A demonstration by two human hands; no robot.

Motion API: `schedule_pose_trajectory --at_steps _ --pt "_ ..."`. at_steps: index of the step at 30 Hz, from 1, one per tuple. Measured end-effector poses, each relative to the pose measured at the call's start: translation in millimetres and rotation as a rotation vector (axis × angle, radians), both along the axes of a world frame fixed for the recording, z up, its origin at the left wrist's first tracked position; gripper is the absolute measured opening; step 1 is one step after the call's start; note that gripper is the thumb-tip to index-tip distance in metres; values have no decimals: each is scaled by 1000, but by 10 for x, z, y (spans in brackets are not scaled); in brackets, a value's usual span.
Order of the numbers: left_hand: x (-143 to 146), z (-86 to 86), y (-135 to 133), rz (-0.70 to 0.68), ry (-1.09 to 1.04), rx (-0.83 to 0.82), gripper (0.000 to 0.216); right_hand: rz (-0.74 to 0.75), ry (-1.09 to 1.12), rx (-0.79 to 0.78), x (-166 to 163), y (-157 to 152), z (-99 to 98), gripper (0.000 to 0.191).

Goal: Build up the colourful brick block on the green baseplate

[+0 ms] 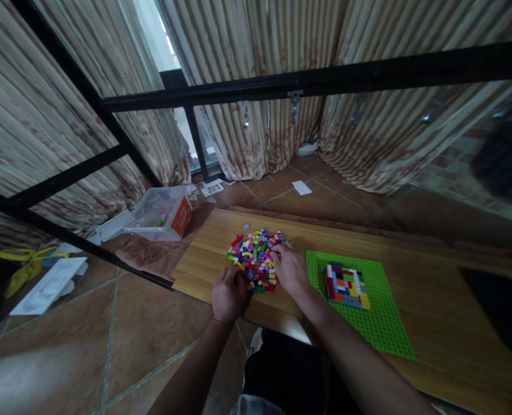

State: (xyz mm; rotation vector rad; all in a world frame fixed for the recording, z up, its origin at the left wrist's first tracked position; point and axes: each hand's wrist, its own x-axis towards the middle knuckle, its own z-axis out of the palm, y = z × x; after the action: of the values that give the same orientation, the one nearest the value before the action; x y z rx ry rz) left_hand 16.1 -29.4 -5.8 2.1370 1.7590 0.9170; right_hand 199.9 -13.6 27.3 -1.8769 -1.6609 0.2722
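A heap of small multicoloured toy bricks (256, 253) lies on the wooden table. My left hand (230, 293) rests at the heap's near left edge with its fingers curled; what they hold, if anything, is hidden. Over the heap's right side is my right hand (289, 266), its fingers bent down and pressed together among the bricks. Whatever is between those fingertips is too small to make out. To the right, a green baseplate (385, 317) bears a low square build (346, 287) of red, white, blue, yellow and grey bricks.
A clear plastic box (154, 214) with an orange label stands on the floor beyond the table's left end. A dark flat object (497, 305) lies at the table's right. Black metal bars (247, 89) cross before striped curtains (256, 46). A white tray (48, 286) lies at left.
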Motion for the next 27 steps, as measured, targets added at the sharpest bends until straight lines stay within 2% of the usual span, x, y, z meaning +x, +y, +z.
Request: schedule_pose_trajectory --at_steps 3,8,13,15,17,19,21,23,25,27 --pt "0 9 9 19 18 3 16 -3 145 62 29 -194 28 18" --pt "6 12 30 25 13 3 15 -61 426 29 105 -563 29 19" --pt "-5 17 51 39 -45 -16 16 -72 976 -5 121 -753 13 26" --pt "1 77 28 70 -135 -20 19 -61 1111 -26 122 -803 22 30" --pt "45 203 -47 105 -247 -16 23 -33 1101 -12 129 -866 47 30" --pt "148 382 -175 90 -378 -49 29 8 984 29 136 -944 92 25" --pt "305 569 -325 -38 -538 -194 35 63 808 74 137 -1028 158 19" --pt "481 712 -458 -183 -716 -417 40 134 649 109 129 -1100 231 15" --pt "629 779 -549 -278 -858 -594 41 191 547 140 119 -1155 285 16" --pt "720 770 -601 -294 -956 -692 38 198 494 158 114 -1196 303 17"
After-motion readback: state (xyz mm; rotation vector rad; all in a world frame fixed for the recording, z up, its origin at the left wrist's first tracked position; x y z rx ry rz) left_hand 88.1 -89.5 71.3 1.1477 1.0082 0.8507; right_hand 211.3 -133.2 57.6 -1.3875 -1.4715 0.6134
